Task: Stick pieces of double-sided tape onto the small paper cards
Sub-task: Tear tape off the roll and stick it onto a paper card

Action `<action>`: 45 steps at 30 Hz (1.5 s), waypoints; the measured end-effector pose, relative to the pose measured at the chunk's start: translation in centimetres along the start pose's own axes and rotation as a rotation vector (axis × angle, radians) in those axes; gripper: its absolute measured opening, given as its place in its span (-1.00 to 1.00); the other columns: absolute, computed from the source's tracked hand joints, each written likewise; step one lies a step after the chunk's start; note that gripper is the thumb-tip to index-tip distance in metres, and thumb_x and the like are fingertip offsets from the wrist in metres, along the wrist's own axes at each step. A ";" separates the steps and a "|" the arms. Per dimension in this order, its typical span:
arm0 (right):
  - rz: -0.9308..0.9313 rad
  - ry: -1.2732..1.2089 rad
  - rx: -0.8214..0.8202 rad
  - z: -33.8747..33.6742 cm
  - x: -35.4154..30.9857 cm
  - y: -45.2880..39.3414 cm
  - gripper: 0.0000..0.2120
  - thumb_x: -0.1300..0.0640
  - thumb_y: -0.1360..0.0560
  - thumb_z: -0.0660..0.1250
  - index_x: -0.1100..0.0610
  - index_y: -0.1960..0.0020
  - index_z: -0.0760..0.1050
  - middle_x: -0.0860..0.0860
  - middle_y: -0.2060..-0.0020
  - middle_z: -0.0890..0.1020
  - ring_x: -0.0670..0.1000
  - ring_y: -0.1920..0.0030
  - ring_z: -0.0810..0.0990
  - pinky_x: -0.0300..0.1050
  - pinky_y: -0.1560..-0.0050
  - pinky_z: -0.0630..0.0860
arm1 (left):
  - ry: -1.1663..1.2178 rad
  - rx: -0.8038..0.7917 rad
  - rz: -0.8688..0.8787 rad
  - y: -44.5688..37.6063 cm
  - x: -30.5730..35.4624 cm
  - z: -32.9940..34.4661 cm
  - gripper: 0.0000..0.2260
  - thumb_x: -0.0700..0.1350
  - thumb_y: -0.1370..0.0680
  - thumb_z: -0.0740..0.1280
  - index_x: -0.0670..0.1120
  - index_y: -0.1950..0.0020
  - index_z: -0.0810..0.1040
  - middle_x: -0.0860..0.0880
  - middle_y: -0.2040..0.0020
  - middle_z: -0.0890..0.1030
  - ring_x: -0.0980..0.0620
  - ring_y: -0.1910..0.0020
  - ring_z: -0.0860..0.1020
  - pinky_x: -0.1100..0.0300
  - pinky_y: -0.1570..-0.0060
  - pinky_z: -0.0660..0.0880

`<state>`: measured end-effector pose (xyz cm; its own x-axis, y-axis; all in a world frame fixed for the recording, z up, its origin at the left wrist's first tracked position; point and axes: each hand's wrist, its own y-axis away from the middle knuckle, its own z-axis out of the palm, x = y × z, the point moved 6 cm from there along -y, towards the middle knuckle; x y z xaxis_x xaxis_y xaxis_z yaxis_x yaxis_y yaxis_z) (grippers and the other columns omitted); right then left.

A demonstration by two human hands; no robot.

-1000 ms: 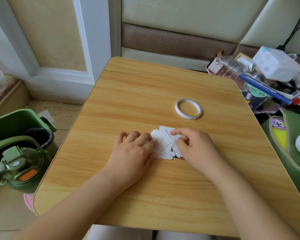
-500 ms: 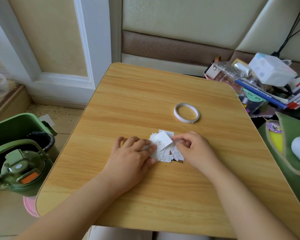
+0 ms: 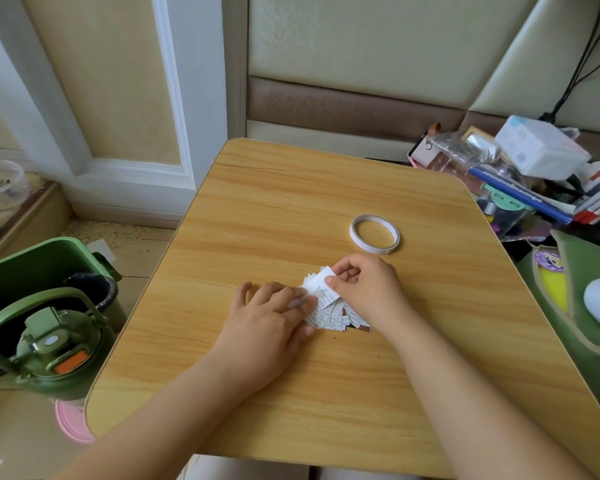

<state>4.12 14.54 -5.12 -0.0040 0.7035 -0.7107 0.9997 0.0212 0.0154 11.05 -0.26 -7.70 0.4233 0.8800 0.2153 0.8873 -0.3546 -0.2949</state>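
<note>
Card pile (image 3: pixel 329 311) partly under both hands; print too small to read.

Smooth wood-grain table (image 3: pixel 257 209), faintly glossy; matt white paper cards (image 3: pixel 326 306); glossy green plastic bottle (image 3: pixel 52 358); white tape roll (image 3: pixel 374 233).

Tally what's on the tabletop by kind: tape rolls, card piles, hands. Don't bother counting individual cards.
Tape rolls: 1, the tape roll, lying flat beyond the hands.
Card piles: 1, the pile of paper cards; single cards overlap too much to count.
Hands: 2, the left hand pressing on the pile, the right hand pinching one card.
Total: 4.
</note>
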 end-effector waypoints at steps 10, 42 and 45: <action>0.110 -0.167 -0.050 0.2 1.1 1.0 -0.92 0.13 -0.47 0.42 0.02 0.18 0.54 -0.01 0.18 0.62 -0.10 0.22 0.54 -0.31 0.23 0.46 | 0.241 -0.024 -0.074 0.3 -0.9 -0.3 -0.58 0.17 -0.53 0.06 0.11 -0.25 0.56 0.19 -0.22 0.56 0.10 -0.22 0.49 -0.20 -0.23 0.28; 0.344 -0.443 -0.283 -0.3 2.3 7.5 -0.93 0.20 -0.44 0.45 0.16 0.18 0.57 -0.11 0.42 0.55 -0.17 0.47 0.47 -0.30 0.40 0.37 | 0.114 0.094 0.374 4.1 1.5 -4.7 -0.77 -0.11 -0.56 0.25 -0.07 -0.15 0.62 -0.05 -0.12 0.57 -0.08 -0.05 0.50 0.03 -0.08 0.40; 0.338 -0.415 -0.237 0.3 2.8 8.4 -0.92 0.21 -0.44 0.44 0.14 0.19 0.56 -0.12 0.43 0.57 -0.18 0.49 0.47 -0.38 0.43 0.38 | 0.098 0.036 0.395 5.1 1.7 -3.3 -0.76 -0.08 -0.56 0.24 -0.06 -0.14 0.63 -0.02 -0.13 0.59 -0.09 -0.05 0.53 0.02 -0.07 0.41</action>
<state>12.49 16.44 -7.19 0.3726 0.3625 -0.8542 0.9103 0.0358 0.4123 16.91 -1.61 -5.76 0.7474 0.6432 0.1662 0.6466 -0.6468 -0.4045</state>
